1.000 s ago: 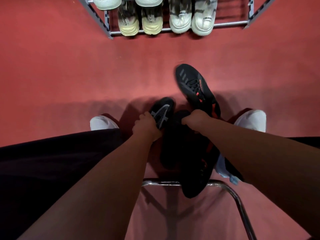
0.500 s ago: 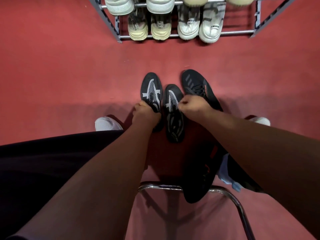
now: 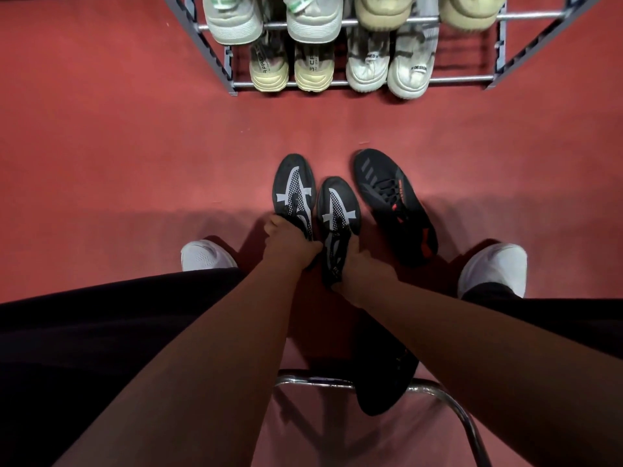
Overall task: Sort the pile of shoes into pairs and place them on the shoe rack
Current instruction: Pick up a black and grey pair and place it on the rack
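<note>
Two black shoes with white mesh markings sit side by side on the red floor [image 3: 118,146], toes pointing toward the shoe rack [image 3: 371,83]. The left hand [image 3: 286,239] grips the left black-and-white shoe [image 3: 292,190] at its heel end: the fingers curl over the collar and close around it, with the heel hidden under the hand and the toe reaching out beyond the knuckles toward the rack. The right hand [image 3: 362,267] holds the right black-and-white shoe [image 3: 337,214] at the back too, fingers wrapped down around the heel and rear side, thumb side against the shoe's outer edge; how far the fingertips tuck inside cannot be told. This shoe sits a little farther from the rack than its partner, and the two touch or nearly touch along their inner sides.

Just to the right of that pair, on the side away from the left hand, lies a black sneaker with red accents [image 3: 394,203], apart from both hands and angled with its toe toward the rack. Another dark shoe [image 3: 381,389] lies farther from the rack, partly beneath the right forearm and across a chrome chair frame [image 3: 438,389].

The rack's lower rail holds a cream pair [image 3: 291,67] and a white pair [image 3: 391,67], with more pale shoes on the tier above. The person's own white shoes [image 3: 205,256] flank the hands.
</note>
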Available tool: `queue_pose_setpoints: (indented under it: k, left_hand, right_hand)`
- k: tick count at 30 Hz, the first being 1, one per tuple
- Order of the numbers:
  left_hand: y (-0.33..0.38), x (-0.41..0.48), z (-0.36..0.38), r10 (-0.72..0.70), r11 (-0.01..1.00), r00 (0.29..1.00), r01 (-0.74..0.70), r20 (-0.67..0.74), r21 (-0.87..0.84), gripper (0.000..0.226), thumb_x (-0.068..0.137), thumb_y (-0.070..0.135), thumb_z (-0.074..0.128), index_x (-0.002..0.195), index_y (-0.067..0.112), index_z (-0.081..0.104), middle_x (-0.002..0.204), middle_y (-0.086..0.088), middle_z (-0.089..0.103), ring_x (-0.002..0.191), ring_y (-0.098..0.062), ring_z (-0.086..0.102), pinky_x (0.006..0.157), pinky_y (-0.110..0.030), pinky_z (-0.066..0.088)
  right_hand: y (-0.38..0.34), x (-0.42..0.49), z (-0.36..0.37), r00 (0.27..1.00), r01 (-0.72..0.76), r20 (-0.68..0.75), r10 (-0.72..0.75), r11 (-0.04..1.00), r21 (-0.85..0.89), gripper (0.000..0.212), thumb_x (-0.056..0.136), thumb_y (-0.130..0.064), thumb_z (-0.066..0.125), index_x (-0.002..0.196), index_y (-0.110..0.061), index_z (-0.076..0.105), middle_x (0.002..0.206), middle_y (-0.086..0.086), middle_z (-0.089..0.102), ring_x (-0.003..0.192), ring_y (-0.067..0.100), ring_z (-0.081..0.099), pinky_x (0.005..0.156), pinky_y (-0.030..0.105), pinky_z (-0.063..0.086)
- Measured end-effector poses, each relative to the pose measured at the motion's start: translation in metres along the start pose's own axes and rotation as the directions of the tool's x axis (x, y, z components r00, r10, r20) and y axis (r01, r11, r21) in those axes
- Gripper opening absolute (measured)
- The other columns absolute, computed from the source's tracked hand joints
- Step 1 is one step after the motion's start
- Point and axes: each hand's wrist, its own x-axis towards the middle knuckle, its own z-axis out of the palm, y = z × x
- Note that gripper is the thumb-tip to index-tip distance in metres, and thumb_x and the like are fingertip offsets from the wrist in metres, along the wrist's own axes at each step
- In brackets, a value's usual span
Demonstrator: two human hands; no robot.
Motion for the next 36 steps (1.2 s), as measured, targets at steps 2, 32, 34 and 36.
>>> queue_pose_setpoints:
  k: [2, 32, 34, 36]
  left_hand:
    - [0.001, -0.003, 0.003, 0.003, 1.0, 1.0, -0.003, -0.02, -0.01, 0.13, 0.072, 0.048, 0.089, 0.156, -0.008, 0.007, 0.155, -0.025, 0.025, 0.137, -0.044, 0.043, 0.114, -0.049, 0.041]
    - [-0.032, 0.005, -0.01, -0.005, 0.987, 0.989, 0.029, -0.145, 0.16, 0.099, 0.076, 0.044, 0.086, 0.145, -0.003, 0.032, 0.147, -0.02, 0.036, 0.133, -0.038, 0.042, 0.105, -0.047, 0.045]
    - [-0.03, 0.004, -0.012, -0.037, 0.987, 0.99, 0.057, -0.133, 0.152, 0.106, 0.076, 0.05, 0.087, 0.148, -0.002, 0.029, 0.148, -0.02, 0.034, 0.136, -0.038, 0.04, 0.107, -0.047, 0.044]
    - [-0.029, 0.004, -0.011, -0.061, 0.986, 0.99, 0.079, -0.125, 0.145, 0.108, 0.075, 0.051, 0.088, 0.148, -0.001, 0.029, 0.149, -0.02, 0.034, 0.137, -0.038, 0.041, 0.108, -0.048, 0.043]
  right_hand:
    - [0.003, 0.005, -0.003, 1.0, 0.011, -0.024, -0.011, 1.0, -0.018, 0.102, 0.089, -0.041, 0.07, 0.159, -0.011, 0.003, 0.139, 0.017, 0.052, 0.116, 0.036, 0.065, 0.091, 0.045, 0.05]
    - [-0.003, 0.027, -0.023, 0.963, -0.104, -0.237, 0.127, 0.989, 0.105, 0.131, 0.073, -0.048, 0.083, 0.159, 0.006, 0.0, 0.148, 0.021, 0.034, 0.128, 0.041, 0.045, 0.097, 0.05, 0.048]
    - [-0.005, 0.025, -0.021, 0.951, -0.134, -0.279, 0.136, 0.991, 0.028, 0.128, 0.071, -0.053, 0.085, 0.155, 0.011, 0.013, 0.141, 0.022, 0.04, 0.121, 0.037, 0.051, 0.09, 0.045, 0.052]
    - [-0.007, 0.024, -0.014, 0.95, -0.141, -0.285, 0.128, 0.99, -0.029, 0.127, 0.068, -0.058, 0.087, 0.152, 0.01, 0.02, 0.136, 0.02, 0.042, 0.116, 0.034, 0.055, 0.084, 0.043, 0.055]
